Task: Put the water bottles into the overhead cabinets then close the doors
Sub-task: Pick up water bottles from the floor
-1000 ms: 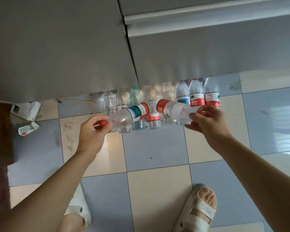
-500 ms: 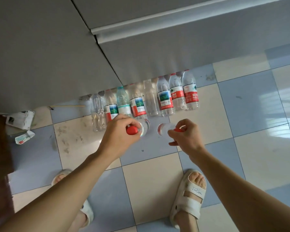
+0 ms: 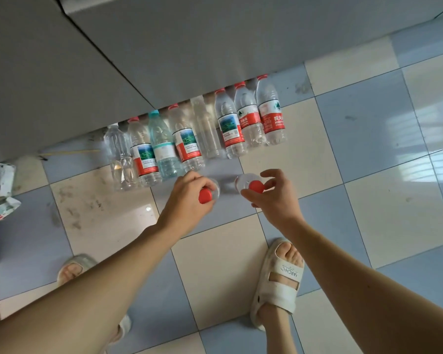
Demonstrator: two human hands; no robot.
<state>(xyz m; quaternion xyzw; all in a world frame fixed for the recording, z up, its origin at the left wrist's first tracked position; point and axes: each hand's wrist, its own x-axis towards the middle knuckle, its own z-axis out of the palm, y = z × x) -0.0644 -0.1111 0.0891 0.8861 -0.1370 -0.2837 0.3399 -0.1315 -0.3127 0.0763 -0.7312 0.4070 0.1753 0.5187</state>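
A view straight down over a person's two bare arms and a floor of blue and cream tiles [image 3: 368, 205]. The left hand [image 3: 187, 203] is closed around the neck of a clear water bottle with a red cap [image 3: 205, 196], seen end-on from above. The right hand [image 3: 274, 198] grips a second red-capped bottle [image 3: 256, 186] the same way, fingers curled at its neck. The two bottles hang close together, not touching, above the floor. Beyond them a row of eight water bottles [image 3: 189, 141] stands on the tiles against the foot of grey cabinets [image 3: 215, 47] — most with red labels and caps, one with a teal cap [image 3: 154, 114], two unlabelled. Both feet wear white sandals [image 3: 279, 284]. Crumpled paper packets [image 3: 0, 192] lie at far left.
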